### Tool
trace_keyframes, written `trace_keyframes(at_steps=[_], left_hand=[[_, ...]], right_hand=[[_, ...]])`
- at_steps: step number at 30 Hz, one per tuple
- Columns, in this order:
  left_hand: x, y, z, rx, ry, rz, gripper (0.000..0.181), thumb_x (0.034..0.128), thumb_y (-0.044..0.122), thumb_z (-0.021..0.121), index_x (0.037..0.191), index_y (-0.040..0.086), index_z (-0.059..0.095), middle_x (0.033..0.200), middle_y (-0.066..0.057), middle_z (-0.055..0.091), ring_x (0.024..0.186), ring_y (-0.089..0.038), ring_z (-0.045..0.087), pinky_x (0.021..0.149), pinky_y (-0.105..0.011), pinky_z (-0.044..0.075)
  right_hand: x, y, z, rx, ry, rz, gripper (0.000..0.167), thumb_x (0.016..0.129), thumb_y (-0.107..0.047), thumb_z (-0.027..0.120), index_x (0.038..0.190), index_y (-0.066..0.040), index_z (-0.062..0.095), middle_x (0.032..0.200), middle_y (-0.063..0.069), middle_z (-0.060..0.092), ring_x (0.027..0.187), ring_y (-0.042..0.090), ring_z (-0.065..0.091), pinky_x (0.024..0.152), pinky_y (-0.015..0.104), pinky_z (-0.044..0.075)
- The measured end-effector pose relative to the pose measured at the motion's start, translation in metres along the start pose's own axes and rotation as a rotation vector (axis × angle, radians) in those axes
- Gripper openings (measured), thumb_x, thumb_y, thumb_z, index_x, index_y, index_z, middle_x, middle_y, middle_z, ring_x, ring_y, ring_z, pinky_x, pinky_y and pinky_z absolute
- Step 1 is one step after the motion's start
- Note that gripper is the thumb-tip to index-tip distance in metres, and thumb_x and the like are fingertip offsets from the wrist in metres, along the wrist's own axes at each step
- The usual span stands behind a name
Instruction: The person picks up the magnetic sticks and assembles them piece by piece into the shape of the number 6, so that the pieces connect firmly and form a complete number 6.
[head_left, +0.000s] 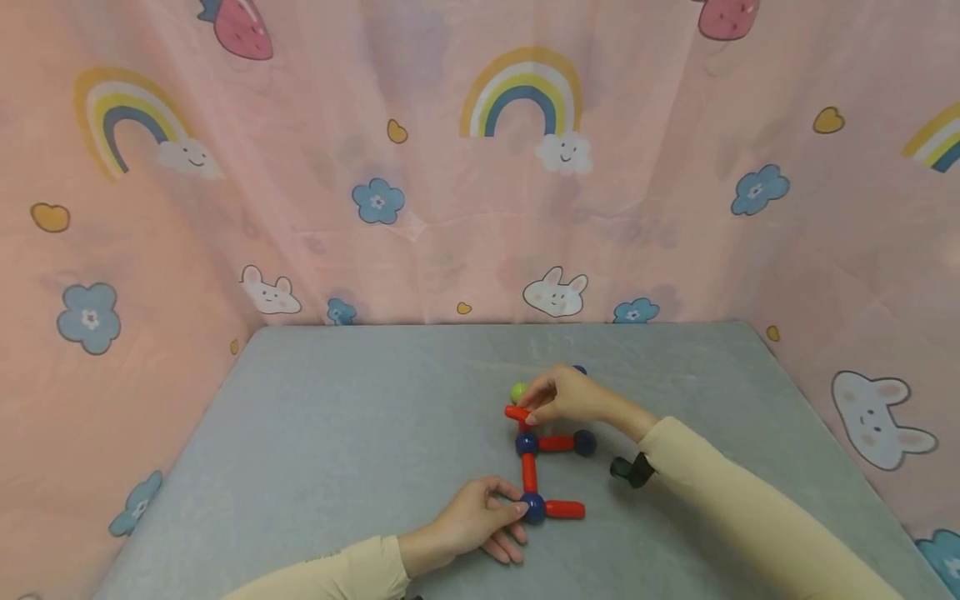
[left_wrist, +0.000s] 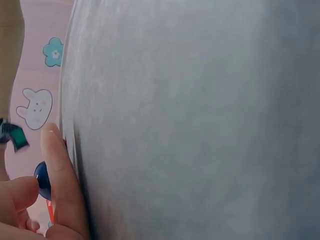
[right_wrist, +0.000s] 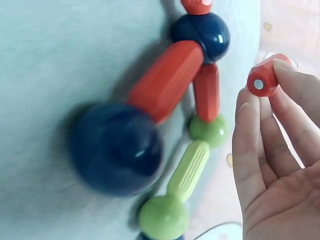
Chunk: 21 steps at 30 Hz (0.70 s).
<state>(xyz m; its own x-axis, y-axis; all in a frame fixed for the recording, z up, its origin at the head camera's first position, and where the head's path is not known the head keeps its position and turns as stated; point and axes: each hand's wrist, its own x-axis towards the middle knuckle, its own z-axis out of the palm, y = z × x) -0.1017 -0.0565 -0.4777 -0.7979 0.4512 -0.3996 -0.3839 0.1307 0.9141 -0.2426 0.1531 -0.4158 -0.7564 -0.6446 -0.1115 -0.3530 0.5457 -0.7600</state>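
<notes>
My right hand (head_left: pixel 573 393) pinches a short red rod (head_left: pixel 516 412) above the far part of a magnetic stick-and-ball figure. A pale metal disc shows on the end of this rod (right_wrist: pixel 265 80) in the right wrist view. With thumb and fingers, my left hand (head_left: pixel 480 517) holds the near blue ball (head_left: pixel 535 507). From that ball one red rod (head_left: pixel 565 509) points right, and another red rod (head_left: pixel 530 473) leads to the middle blue ball (head_left: pixel 527 443). A further red rod (head_left: pixel 557 443) joins the middle ball to a blue ball (head_left: pixel 585 442) on the right.
Beyond the middle ball, a red rod (right_wrist: pixel 206 92) reaches a green ball (right_wrist: pixel 209 131), then a light green rod (right_wrist: pixel 189 170) and another green ball (right_wrist: pixel 164 217). The grey table (head_left: pixel 337 417) meets a patterned pink curtain (head_left: pixel 420 267) at its back.
</notes>
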Motion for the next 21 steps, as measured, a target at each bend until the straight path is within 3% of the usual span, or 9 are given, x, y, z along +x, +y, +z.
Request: trace_keyframes(at_steps=[7,11,17,21], left_hand=[[0.003,0.007,-0.007,0.02,0.044,0.048,0.022,0.0967,0.017,0.064,0.111,0.0,0.06,0.075,-0.008,0.072,0.056,-0.011,0.068,0.052,-0.026,0.058],[0.008,0.017,-0.012,0.07,0.057,0.128,0.02,0.0964,0.014,0.064,0.107,-0.002,0.063,0.075,-0.008,0.071,0.057,-0.009,0.066,0.054,-0.025,0.058],[0.029,0.036,-0.021,0.261,0.117,0.306,0.017,0.0932,0.017,0.069,0.1,0.001,0.069,0.083,-0.016,0.073,0.065,-0.012,0.067,0.062,-0.028,0.06],[0.044,0.048,-0.023,0.429,0.154,0.405,0.017,0.0914,0.022,0.072,0.101,0.008,0.072,0.091,-0.007,0.074,0.075,-0.012,0.067,0.068,-0.024,0.058]], right_hand=[[-0.026,0.014,-0.006,0.058,0.05,0.08,0.025,0.083,-0.017,0.079,0.105,-0.004,0.075,0.088,0.007,0.074,0.076,0.014,0.066,0.069,0.026,0.058],[-0.041,0.019,-0.008,0.059,0.094,0.113,0.028,0.083,-0.018,0.079,0.106,-0.003,0.075,0.088,0.007,0.073,0.076,0.012,0.064,0.068,0.024,0.056],[-0.062,0.026,-0.01,0.095,0.135,0.124,0.031,0.084,-0.017,0.078,0.109,0.001,0.073,0.094,0.012,0.076,0.078,0.011,0.067,0.066,0.026,0.057],[-0.073,0.03,-0.008,0.14,0.159,0.169,0.035,0.084,-0.018,0.077,0.111,0.004,0.071,0.096,0.014,0.076,0.079,0.011,0.07,0.067,0.029,0.059]])
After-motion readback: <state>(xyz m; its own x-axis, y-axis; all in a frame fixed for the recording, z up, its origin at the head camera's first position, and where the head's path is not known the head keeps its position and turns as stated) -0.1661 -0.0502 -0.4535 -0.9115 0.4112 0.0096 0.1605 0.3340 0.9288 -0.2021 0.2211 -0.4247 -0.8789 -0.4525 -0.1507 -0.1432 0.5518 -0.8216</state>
